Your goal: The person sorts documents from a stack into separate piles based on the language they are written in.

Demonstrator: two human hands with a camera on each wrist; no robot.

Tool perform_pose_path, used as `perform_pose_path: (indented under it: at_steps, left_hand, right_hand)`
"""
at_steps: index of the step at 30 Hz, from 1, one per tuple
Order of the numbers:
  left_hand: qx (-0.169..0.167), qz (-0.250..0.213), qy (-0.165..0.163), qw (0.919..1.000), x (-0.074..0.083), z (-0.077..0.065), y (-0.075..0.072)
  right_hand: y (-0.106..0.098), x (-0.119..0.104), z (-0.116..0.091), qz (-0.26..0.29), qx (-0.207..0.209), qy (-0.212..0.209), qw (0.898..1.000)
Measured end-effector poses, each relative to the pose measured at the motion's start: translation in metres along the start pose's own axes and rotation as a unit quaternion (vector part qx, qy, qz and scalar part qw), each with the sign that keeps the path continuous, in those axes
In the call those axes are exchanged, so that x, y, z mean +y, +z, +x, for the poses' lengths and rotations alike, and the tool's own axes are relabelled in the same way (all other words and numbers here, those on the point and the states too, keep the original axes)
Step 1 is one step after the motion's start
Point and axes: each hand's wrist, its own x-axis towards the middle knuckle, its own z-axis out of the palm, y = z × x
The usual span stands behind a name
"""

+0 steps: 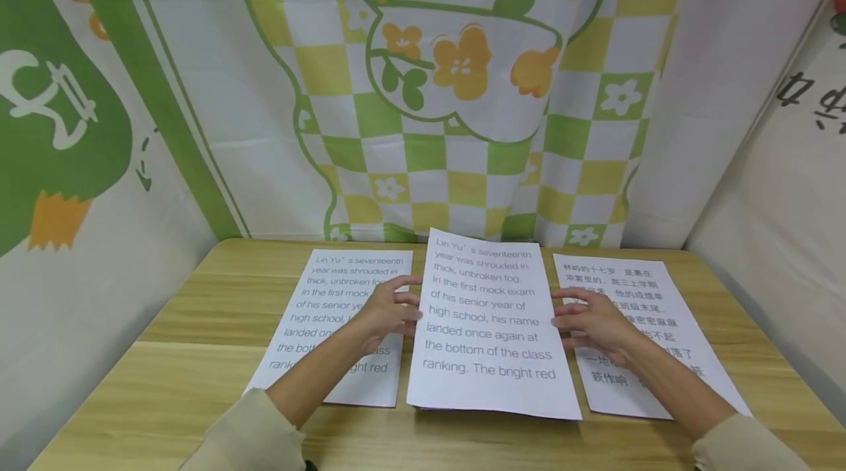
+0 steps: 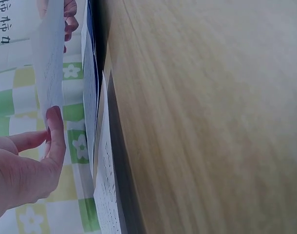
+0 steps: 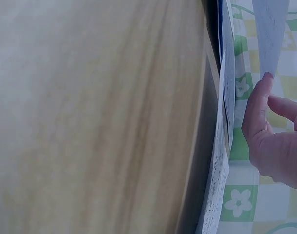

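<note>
Basically, left hand (image 1: 388, 311) and right hand (image 1: 601, 322) lightly pinch the raised sheet (image 1: 489, 331) by opposite edges; uneven pull could crease it.

Both arms (image 1: 324, 373) reach forward, and the left hand (image 1: 386, 314) and right hand (image 1: 600, 322) face each other, each with fingers (image 2: 57, 139) pinching.

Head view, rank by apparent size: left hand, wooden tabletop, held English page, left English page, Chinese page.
1. wooden tabletop
2. held English page (nearer the camera)
3. left English page and Chinese page: too alike to rank
4. left hand
</note>
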Motion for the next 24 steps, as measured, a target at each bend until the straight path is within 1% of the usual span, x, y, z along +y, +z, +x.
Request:
perform_pose_path:
  at_steps: [6, 12, 18, 24]
  left_hand:
    - [0.006, 0.003, -0.005, 1.0, 0.0, -0.003, -0.006]
    - [0.008, -0.004, -0.007, 0.9999, 0.0, -0.006, -0.013]
    - [0.02, -0.001, -0.016, 0.9997, 0.0, -0.01, -0.022]
    - [0.025, 0.006, -0.011, 0.9996, 0.003, -0.012, -0.031]
  right_hand:
    - [0.005, -0.002, 0.001, 0.009, -0.008, 0.0, 1.0]
    - [0.011, -0.003, 0.003, 0.01, -0.01, -0.002, 1.0]
    - [0.017, -0.005, 0.005, 0.024, -0.025, -0.012, 0.999]
    - [0.023, -0.013, 0.009, 0.035, -0.033, -0.018, 0.999]
